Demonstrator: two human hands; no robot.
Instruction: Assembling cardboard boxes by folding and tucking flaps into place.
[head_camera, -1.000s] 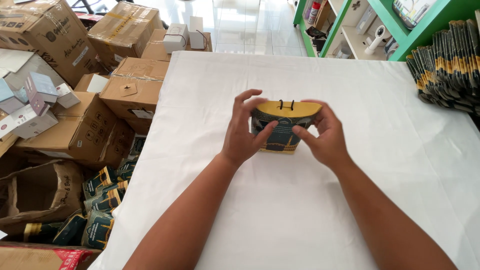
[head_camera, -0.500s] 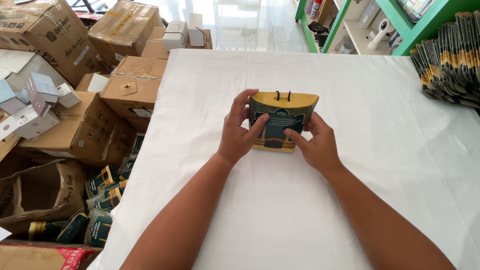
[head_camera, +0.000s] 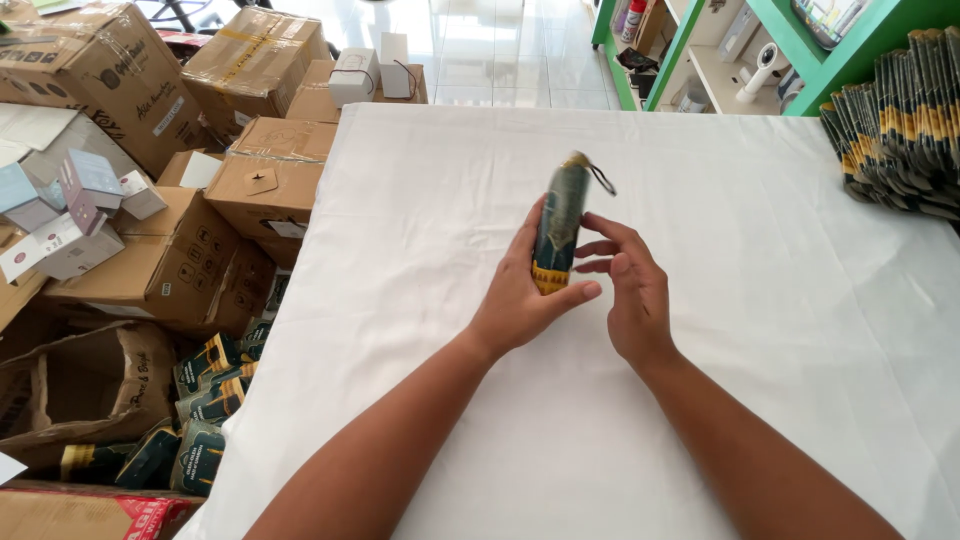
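Observation:
A small dark blue and yellow paper gift bag (head_camera: 560, 222) with a thin cord handle is seen edge-on above the white-covered table (head_camera: 420, 200). My left hand (head_camera: 520, 295) grips it from the left, thumb under its lower end. My right hand (head_camera: 628, 285) is just to its right, fingers spread and touching or nearly touching the bag's side.
A stack of similar folded bags (head_camera: 900, 120) lies at the table's far right. Cardboard boxes (head_camera: 255, 175) crowd the floor to the left, with more bags in an open box (head_camera: 200, 400). A green shelf unit (head_camera: 740, 50) stands behind the table.
The bag was held face-on by both hands; it has since turned edge-on. My right hand has come off its grip and opened beside it.

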